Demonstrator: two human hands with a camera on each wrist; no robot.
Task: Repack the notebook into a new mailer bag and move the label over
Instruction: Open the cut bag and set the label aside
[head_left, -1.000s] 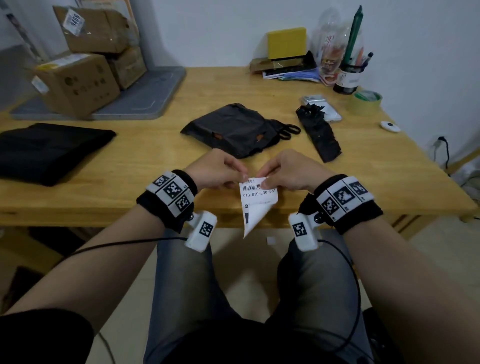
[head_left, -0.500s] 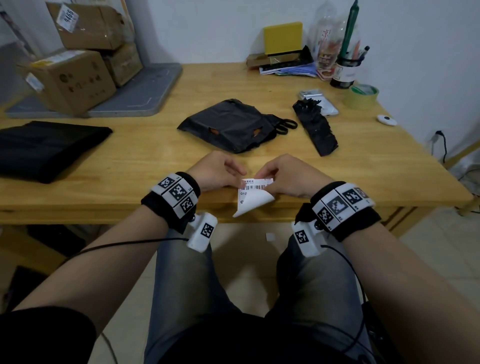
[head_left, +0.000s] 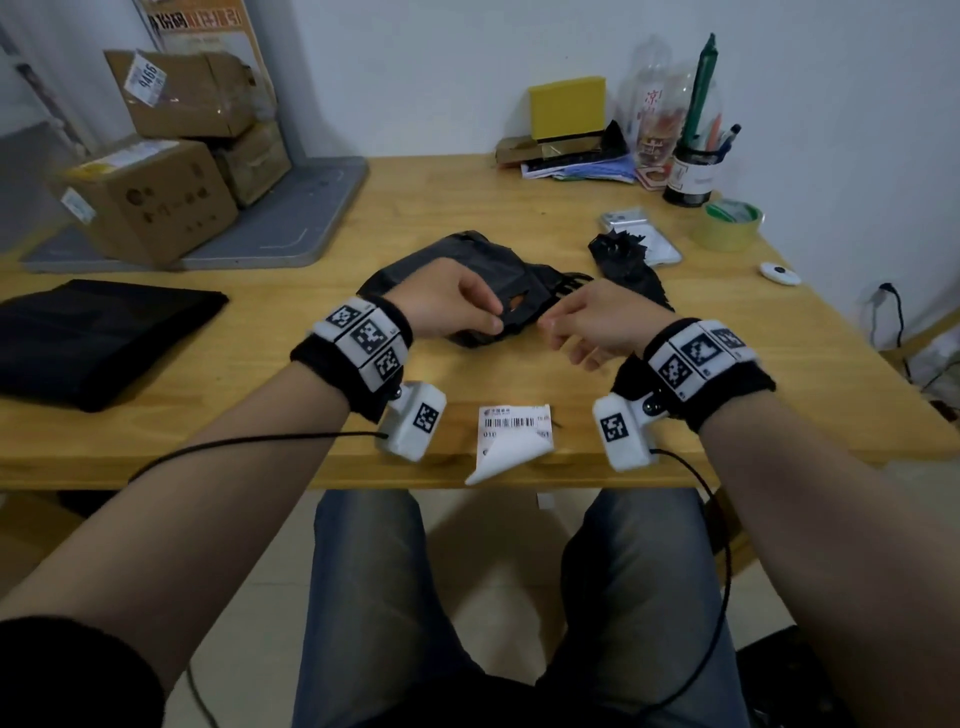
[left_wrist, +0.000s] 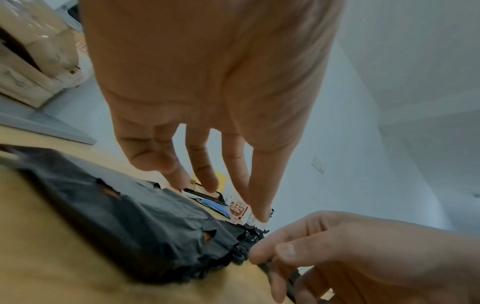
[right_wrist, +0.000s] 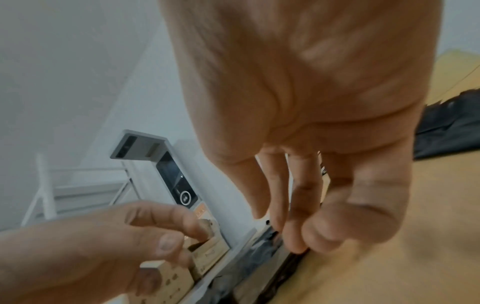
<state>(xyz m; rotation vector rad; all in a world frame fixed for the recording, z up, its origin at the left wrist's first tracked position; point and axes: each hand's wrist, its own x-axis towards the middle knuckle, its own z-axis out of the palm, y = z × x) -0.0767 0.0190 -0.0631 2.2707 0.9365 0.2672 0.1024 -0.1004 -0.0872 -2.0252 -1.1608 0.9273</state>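
The label (head_left: 511, 434) lies at the near edge of the table (head_left: 727, 374), between the two wrists. One corner is folded up and its tip hangs over the edge. No hand touches it. It seems parked there, close by, so it is easy to grab later.

Both hands are over the torn black bag (head_left: 467, 275) in the middle of the table. It has small holes, so it looks like the old one. The left hand (head_left: 449, 306) hangs over it with fingers loose and holding nothing. The right hand (head_left: 597, 325) pinches a thin black strip (left_wrist: 291, 277) with thumb and fingers, maybe to pull it away.

A flat black bag (head_left: 98, 338) lies by the left edge, well apart. It may be the new one. The notebook does not show; it may sit inside a bag.
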